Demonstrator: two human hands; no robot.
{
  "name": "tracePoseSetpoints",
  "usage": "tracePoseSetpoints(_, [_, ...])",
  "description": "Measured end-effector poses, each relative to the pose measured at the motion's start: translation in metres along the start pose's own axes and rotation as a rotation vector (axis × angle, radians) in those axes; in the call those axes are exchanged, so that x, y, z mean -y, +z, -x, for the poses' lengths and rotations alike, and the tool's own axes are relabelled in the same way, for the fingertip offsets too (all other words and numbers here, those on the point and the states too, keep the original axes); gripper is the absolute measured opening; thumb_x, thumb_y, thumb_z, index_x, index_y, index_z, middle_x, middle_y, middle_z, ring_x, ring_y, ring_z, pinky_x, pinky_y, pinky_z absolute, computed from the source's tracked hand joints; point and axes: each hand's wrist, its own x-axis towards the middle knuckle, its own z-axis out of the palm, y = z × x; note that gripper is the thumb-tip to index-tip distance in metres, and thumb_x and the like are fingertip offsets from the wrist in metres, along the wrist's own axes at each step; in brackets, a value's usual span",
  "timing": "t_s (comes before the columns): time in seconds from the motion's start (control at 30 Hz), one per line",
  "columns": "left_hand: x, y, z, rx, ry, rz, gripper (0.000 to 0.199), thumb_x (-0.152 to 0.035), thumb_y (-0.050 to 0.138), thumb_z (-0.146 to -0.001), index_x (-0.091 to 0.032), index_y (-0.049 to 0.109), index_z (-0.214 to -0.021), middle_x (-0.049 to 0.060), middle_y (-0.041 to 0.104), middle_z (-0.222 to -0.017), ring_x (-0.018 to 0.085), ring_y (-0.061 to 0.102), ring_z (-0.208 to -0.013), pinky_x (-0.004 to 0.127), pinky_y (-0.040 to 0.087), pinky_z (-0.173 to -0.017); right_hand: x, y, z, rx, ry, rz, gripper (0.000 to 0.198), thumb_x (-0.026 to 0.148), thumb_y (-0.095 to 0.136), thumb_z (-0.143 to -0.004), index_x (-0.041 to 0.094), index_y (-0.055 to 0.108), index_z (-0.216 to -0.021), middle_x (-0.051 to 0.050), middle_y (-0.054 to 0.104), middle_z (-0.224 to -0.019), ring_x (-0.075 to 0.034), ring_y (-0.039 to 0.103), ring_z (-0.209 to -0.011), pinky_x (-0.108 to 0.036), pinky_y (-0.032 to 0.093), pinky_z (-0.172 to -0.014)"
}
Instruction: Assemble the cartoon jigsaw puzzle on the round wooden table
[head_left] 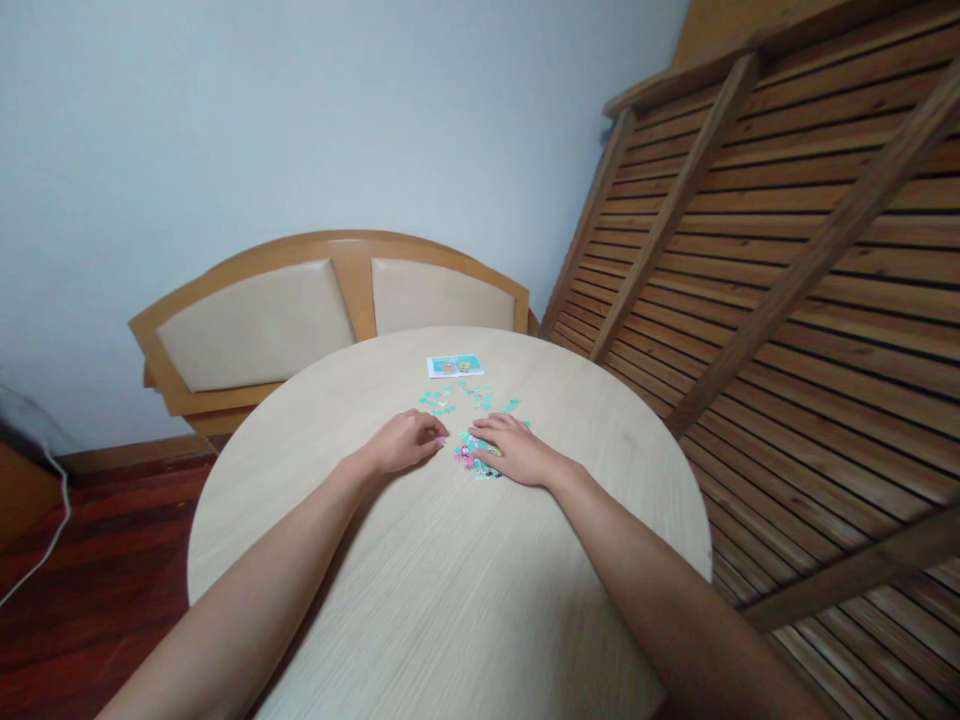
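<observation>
On the round table a pile of small jigsaw puzzle pieces (466,452), mostly turquoise and pink, lies between my hands. My right hand (517,450) rests over the pile's right side, fingers stretched out and palm down, covering part of it. Just left of the pile, my left hand (407,441) has its fingers curled together at a pink puzzle piece (441,441). Beyond the hands, loose turquoise pieces (436,399) are spread in small groups. Farther back lies a picture card (455,366) with a turquoise scene and cartoon figures.
The round pale wooden table (435,600) fills the middle. Behind it stands a wooden headboard (352,250) with cream panels against the wall. A slatted wooden frame (750,250) leans along the right side. A white cable (66,500) hangs at the left above the dark red floor.
</observation>
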Motion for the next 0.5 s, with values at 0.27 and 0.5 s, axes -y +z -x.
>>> tracePoseSetpoints(0.27, [-0.003, 0.002, -0.001, 0.026, 0.022, 0.26, 0.022, -0.028, 0.061, -0.087, -0.019, 0.072, -0.103, 0.006, 0.074, -0.101, 0.02, 0.066, -0.092, 0.033, 0.051, -0.088, 0.003, -0.001, -0.001, -0.026, -0.053, -0.021, 0.043, 0.045, 0.048, -0.099, 0.023, 0.063, -0.133, -0.01, 0.062, -0.136, -0.027, 0.049, -0.129, -0.044, 0.038, -0.109])
tracePoseSetpoints(0.5, [-0.009, 0.005, -0.002, 0.051, 0.025, 0.419, 0.021, -0.032, 0.062, -0.088, -0.017, 0.071, -0.099, 0.006, 0.074, -0.095, 0.017, 0.065, -0.084, 0.03, 0.052, -0.081, 0.007, -0.005, -0.002, -0.062, -0.073, -0.053, 0.036, 0.043, 0.052, -0.098, 0.025, 0.067, -0.126, -0.009, 0.067, -0.125, -0.025, 0.055, -0.12, -0.04, 0.041, -0.103])
